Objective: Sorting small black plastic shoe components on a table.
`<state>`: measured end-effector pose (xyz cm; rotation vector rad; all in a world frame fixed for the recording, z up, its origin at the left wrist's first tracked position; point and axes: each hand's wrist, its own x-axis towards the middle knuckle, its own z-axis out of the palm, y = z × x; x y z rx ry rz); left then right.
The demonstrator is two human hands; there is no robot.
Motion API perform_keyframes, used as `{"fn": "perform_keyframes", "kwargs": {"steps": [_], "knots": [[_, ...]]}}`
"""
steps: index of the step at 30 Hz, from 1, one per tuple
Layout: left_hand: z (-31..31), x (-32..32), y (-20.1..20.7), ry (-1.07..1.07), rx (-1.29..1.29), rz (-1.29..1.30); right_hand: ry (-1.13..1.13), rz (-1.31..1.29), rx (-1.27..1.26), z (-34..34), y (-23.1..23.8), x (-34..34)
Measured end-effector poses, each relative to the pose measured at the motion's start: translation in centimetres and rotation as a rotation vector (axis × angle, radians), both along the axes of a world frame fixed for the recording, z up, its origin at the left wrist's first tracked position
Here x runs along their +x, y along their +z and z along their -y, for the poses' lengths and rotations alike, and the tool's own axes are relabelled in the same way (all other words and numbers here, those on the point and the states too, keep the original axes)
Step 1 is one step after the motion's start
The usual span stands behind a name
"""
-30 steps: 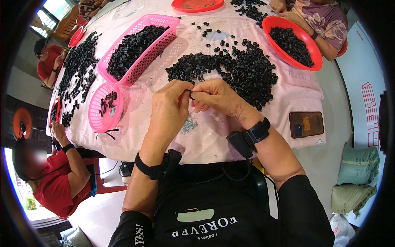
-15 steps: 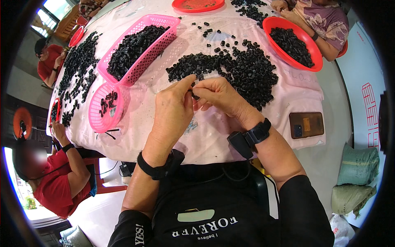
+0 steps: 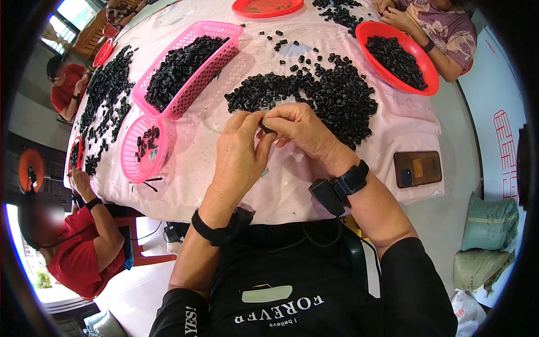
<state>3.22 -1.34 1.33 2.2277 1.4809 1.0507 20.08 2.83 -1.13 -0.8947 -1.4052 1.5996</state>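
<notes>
Between my two hands is a small black plastic part (image 3: 267, 130), partly covered by fingers. My left hand (image 3: 240, 147) pinches it from the left, thumb and forefinger meeting at it. On the other side my right hand (image 3: 300, 130) grips it with thumb and bent fingers. Just beyond my fingertips spreads a heap of small black cylindrical pieces (image 3: 342, 104) on the pink tablecloth (image 3: 193, 149). Whether the held part is one piece or two joined pieces cannot be made out.
A pink perforated basket (image 3: 223, 53) full of black parts stands left of the heap, with a small round pink basket (image 3: 128, 154) nearer. Right are a red basin (image 3: 432, 84) of parts and a phone (image 3: 418, 168). Co-workers sit at left and far right.
My left hand has drawn slightly back toward me and its fingers have bent around the black part, which now shows more between both hands. The right hand has hardly moved.
</notes>
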Motion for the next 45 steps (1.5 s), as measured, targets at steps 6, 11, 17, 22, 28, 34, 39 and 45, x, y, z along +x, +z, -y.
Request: {"fn": "perform_keyframes", "kwargs": {"steps": [6, 11, 17, 22, 28, 34, 39, 45], "knots": [[-0.3, -0.3, -0.1, -0.014, 0.03, -0.023, 0.053, 0.029, -0.029, -0.1, -0.5, 0.2], [0.0, -0.1, 0.5, -0.006, -0.003, -0.032, 0.052, 0.039, 0.003, -0.2, -0.6, 0.3], [-0.1, 0.6, -0.6, 0.076, 0.039, -0.052, 0.011, 0.056, 0.082, -0.3, -0.8, 0.1], [-0.3, 1.2, -0.7, 0.069, 0.048, -0.082, -0.03, 0.046, 0.086, -0.3, -0.9, 0.2], [-0.5, 1.3, -0.8, 0.065, 0.076, -0.064, -0.048, -0.042, 0.075, -0.3, -0.9, 0.2], [-0.8, 0.5, -0.3, 0.011, 0.0, 0.038, -0.061, -0.119, -0.085, 0.0, -0.7, 0.0], [-0.7, 0.1, 0.0, -0.031, 0.019, 0.031, 0.029, -0.058, -0.044, 0.0, -0.4, 0.3], [-0.6, 0.6, -0.9, 0.002, 0.012, 0.033, -0.001, 0.021, 0.003, 0.0, -0.4, 0.2]]}}
